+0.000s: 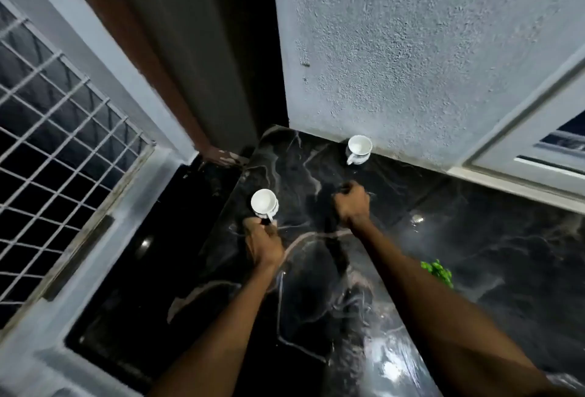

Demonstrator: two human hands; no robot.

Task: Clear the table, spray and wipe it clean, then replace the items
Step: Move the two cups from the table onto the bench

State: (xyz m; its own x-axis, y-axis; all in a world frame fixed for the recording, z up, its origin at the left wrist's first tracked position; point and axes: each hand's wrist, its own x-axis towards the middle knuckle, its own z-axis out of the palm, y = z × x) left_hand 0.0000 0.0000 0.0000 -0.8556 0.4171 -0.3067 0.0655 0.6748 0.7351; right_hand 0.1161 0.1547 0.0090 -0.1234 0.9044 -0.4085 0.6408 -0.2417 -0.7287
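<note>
— Head view: why is the left hand (pixel 265 243) there?
— Its fingers (pixel 269 228) pinch the near cup's (pixel 264 202) handle, probably setting it on the desk (pixel 316 285).
— Right hand (pixel 353 205)?
— Fist curled; contents unclear. Another cup (pixel 358 149) stands beyond it.

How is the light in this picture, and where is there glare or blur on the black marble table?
Head view: dim overall; bright glare patches on the table near the bottom edge; wide-angle distortion bends the window grille and wall lines; the left hand at the near white cup is motion-blurred, the right hand slightly soft; the far cup is sharper.
</note>
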